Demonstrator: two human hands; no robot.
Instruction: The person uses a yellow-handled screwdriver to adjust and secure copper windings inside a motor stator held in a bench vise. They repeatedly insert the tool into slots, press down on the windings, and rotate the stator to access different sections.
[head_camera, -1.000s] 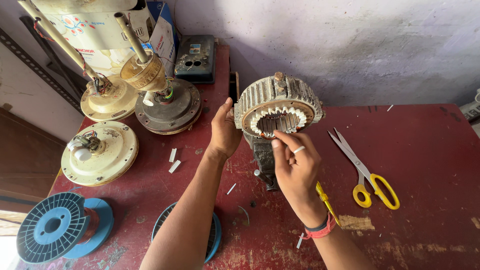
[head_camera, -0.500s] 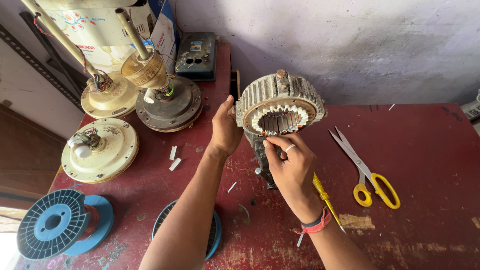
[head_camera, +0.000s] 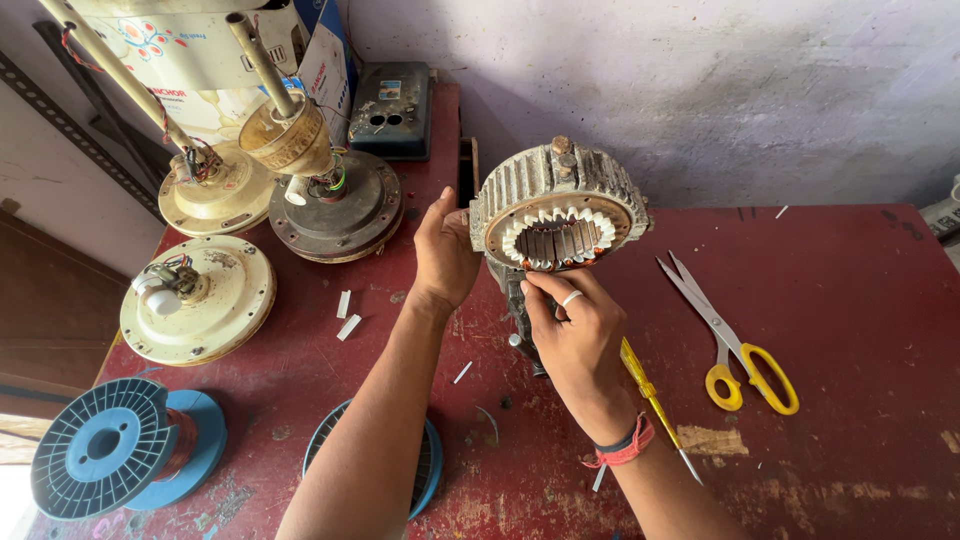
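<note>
Left hand (head_camera: 443, 250): palm and fingers spread flat against the finned side of the motor stator (head_camera: 556, 208), at its 9 o'clock. Open, bracing, not clenched. Likely there to keep the housing from turning or tipping.

Right hand (head_camera: 573, 335): fingers curled and pinched at the stator's lower rim, 6 o'clock, at the white slot liners. Whether something thin sits between the fingertips cannot be told. A ring on one finger; red thread and dark band at the wrist.

Stator sits tilted, bore facing the person, propped on a dark metal stand (head_camera: 518, 310) mid-table. The tilt seems to give a clear look into the slots.

Outward:
- Yellow-handled screwdriver (head_camera: 650, 405) on the red table (head_camera: 860, 300), partly under the right wrist, at 5 o'clock from the stator.
- Yellow-handled scissors (head_camera: 735, 345) at 4 o'clock, blades open, within easy reach.
- Blue wire spool (head_camera: 425, 465) lies under the left forearm; a second blue spool (head_camera: 110, 450) at 8 o'clock, near the table edge.
- Cream fan motor cover (head_camera: 200, 300) at 9 o'clock; two more fan motors with downrods (head_camera: 310, 190) at 10 o'clock.
- Small white strips (head_camera: 347, 318) between cover and left arm.
</note>
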